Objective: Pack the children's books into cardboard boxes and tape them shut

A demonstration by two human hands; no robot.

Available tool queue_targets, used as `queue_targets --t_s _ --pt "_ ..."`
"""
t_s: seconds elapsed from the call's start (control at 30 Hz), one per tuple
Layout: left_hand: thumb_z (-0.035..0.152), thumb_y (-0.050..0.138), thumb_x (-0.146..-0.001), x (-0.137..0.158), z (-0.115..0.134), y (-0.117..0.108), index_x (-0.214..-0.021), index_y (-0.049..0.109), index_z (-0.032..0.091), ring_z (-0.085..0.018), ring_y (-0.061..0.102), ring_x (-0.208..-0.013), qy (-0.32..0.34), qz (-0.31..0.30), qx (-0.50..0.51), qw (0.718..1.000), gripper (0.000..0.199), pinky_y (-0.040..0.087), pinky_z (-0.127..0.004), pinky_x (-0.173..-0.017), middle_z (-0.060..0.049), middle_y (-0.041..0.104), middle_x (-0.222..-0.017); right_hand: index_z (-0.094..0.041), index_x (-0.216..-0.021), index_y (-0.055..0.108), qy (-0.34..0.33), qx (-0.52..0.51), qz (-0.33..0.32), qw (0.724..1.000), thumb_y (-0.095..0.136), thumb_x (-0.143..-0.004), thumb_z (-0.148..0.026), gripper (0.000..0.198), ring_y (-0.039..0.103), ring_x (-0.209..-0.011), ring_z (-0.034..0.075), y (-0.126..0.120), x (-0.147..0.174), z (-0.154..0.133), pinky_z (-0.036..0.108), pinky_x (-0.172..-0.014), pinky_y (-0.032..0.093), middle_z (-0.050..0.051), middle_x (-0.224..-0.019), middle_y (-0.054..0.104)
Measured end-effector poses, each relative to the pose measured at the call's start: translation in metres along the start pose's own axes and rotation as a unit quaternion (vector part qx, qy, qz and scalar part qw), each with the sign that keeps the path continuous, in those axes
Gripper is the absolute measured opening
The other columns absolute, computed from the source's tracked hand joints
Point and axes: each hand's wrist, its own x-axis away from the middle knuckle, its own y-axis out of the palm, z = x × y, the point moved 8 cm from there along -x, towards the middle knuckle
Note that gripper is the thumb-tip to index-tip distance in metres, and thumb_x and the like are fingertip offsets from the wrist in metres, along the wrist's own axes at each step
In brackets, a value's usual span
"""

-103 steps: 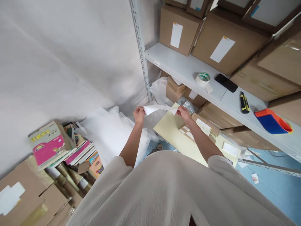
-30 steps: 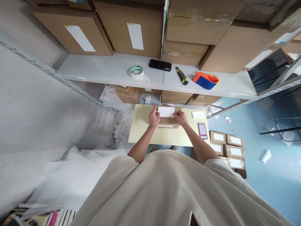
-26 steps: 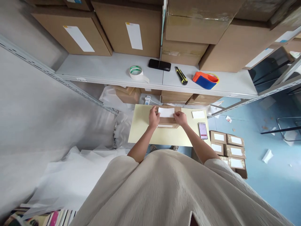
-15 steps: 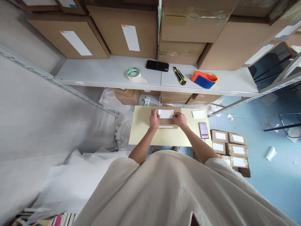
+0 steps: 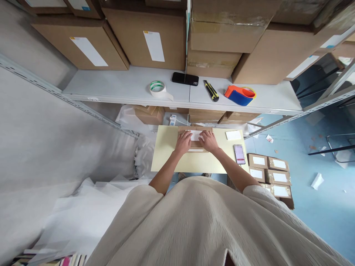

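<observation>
A small cardboard box sits on the pale yellow table, with a white label lying on its top. My left hand rests flat over the label's left end, fingers stretched out. Over the right end lies my right hand, its fingers also spread on the label and box top. Both hands cover the label's ends, so only its middle shows. Another white strip is on the box's near side. To the right on the table are a white stack of labels and a lit phone.
A grey shelf above the table bears a tape roll, a black phone, a utility knife and a tape dispenser. Large boxes stand behind. Labelled boxes are stacked at right; white sheets lie left.
Both hands have shifted inward from the label's edges. Their fingers have gone from pinching its ends to lying flat on top of it.
</observation>
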Motion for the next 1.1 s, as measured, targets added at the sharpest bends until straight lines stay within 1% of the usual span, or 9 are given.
queue_targets --t_s 0.07,0.17,0.4,0.63,0.73,0.83,0.9,1.0,1.1 --pt "0.032 0.049 -0.112 0.003 0.001 0.006 -0.17 0.06 0.023 -0.036 0.039 -0.173 0.037 -0.041 -0.012 0.998 0.059 0.026 -0.059 -0.142 -0.014 0.053 -0.181 -0.02 -0.166 0.063 -0.054 0.005 -0.038 0.998 0.045 -0.117 -0.048 0.058 0.046 -0.164 0.04 0.01 0.003 -0.009 0.062 -0.133 0.036 0.02 -0.178 0.054" --pt "0.054 0.058 -0.11 0.008 -0.003 0.015 -0.181 0.046 0.021 -0.039 0.027 -0.179 0.064 -0.099 -0.05 0.992 0.079 0.012 -0.063 -0.146 -0.016 0.039 -0.189 -0.021 -0.182 0.043 -0.081 0.029 -0.094 0.992 0.041 -0.118 -0.058 0.074 0.026 -0.178 0.039 0.027 0.01 -0.01 0.063 -0.141 0.023 0.016 -0.191 0.033" --pt "0.066 0.068 -0.103 0.014 -0.016 0.016 -0.183 0.044 0.024 -0.044 0.024 -0.18 0.09 -0.117 -0.092 0.985 0.093 0.0 -0.07 -0.145 -0.017 0.035 -0.19 -0.021 -0.186 0.034 -0.102 0.058 -0.115 0.986 0.048 -0.115 -0.061 0.083 0.019 -0.181 0.04 0.035 0.018 -0.003 0.066 -0.145 0.013 0.016 -0.193 0.024" --pt "0.065 0.063 -0.105 0.033 -0.037 -0.003 -0.184 0.041 0.021 -0.046 0.016 -0.181 0.035 -0.087 -0.094 0.991 0.093 0.002 -0.073 -0.143 -0.02 0.026 -0.193 -0.023 -0.187 0.031 0.011 0.069 -0.092 0.993 0.045 -0.114 -0.063 0.085 0.01 -0.182 0.044 0.022 0.043 0.037 0.074 -0.142 0.011 0.015 -0.196 0.014" --pt "0.058 0.06 -0.108 0.045 -0.053 -0.012 -0.183 0.04 0.021 -0.046 0.023 -0.179 -0.044 -0.034 -0.051 0.997 0.086 0.017 -0.072 -0.141 -0.022 0.027 -0.193 -0.022 -0.188 0.027 0.108 0.013 -0.049 0.993 0.038 -0.113 -0.064 0.086 0.024 -0.178 0.046 0.016 0.062 0.063 0.072 -0.139 0.025 0.019 -0.194 0.021" --pt "0.048 0.058 -0.11 0.058 -0.067 -0.018 -0.178 0.044 0.02 -0.044 0.041 -0.171 -0.102 0.038 0.032 0.994 0.075 0.037 -0.065 -0.135 -0.026 0.045 -0.182 -0.015 -0.184 0.035 0.22 -0.116 -0.009 0.969 0.035 -0.111 -0.06 0.086 0.057 -0.158 0.044 0.019 0.079 0.085 0.061 -0.125 0.049 0.027 -0.181 0.046" --pt "0.042 0.06 -0.109 0.065 -0.072 -0.018 -0.173 0.05 0.019 -0.041 0.054 -0.16 -0.115 0.075 0.084 0.987 0.068 0.044 -0.061 -0.131 -0.026 0.06 -0.168 -0.012 -0.172 0.053 0.251 -0.194 0.007 0.948 0.037 -0.108 -0.057 0.08 0.071 -0.138 0.04 0.023 0.084 0.087 0.052 -0.113 0.057 0.028 -0.163 0.066" --pt "0.032 0.061 -0.108 0.072 -0.075 -0.016 -0.163 0.06 0.021 -0.036 0.069 -0.137 -0.13 0.101 0.133 0.977 0.056 0.051 -0.056 -0.125 -0.021 0.071 -0.146 -0.018 -0.132 0.076 0.253 -0.234 0.016 0.939 0.043 -0.102 -0.061 0.062 0.076 -0.111 0.037 0.026 0.084 0.078 0.045 -0.095 0.059 0.02 -0.127 0.082" --pt "0.023 0.061 -0.107 0.075 -0.073 -0.018 -0.159 0.063 0.02 -0.034 0.072 -0.129 -0.142 0.112 0.133 0.974 0.052 0.054 -0.053 -0.122 -0.02 0.074 -0.14 -0.026 -0.098 0.071 0.251 -0.235 0.025 0.939 0.052 -0.095 -0.071 0.049 0.07 -0.084 0.031 0.024 0.086 0.068 0.04 -0.077 0.054 0.011 -0.092 0.08"
